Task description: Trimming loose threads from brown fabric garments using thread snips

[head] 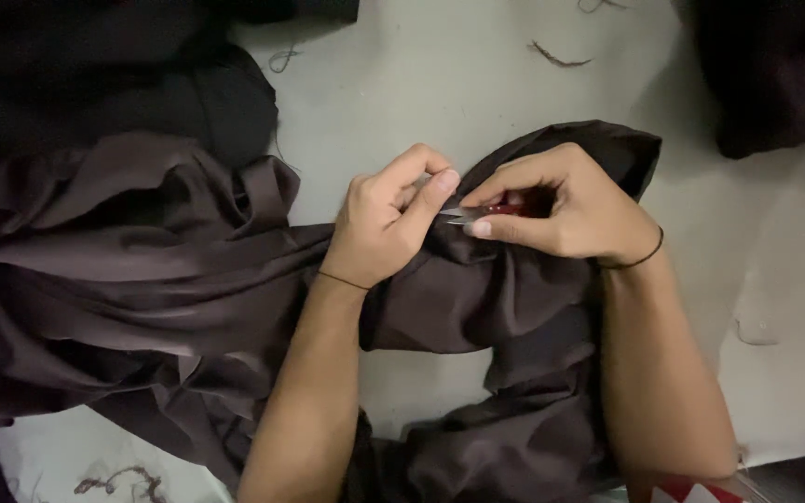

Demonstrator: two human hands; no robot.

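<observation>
Both hands are being held together over the brown cloth (pixel 170 279), which is being spread in folds across the pale table (pixel 477 74) from the left edge to under both forearms. Left hand (pixel 379 228) is being kept closed, a fold of cloth being pinched between thumb and forefinger. Right hand (pixel 566 205) is being kept closed around a small snipper (pixel 482 214) with red handle, its metal tip being pointed at the pinched fold. Dark cloth heaps are lying top left (pixel 95 65) and top right (pixel 775 65). Loose thread scraps (pixel 556 58) are lying on the table.
</observation>
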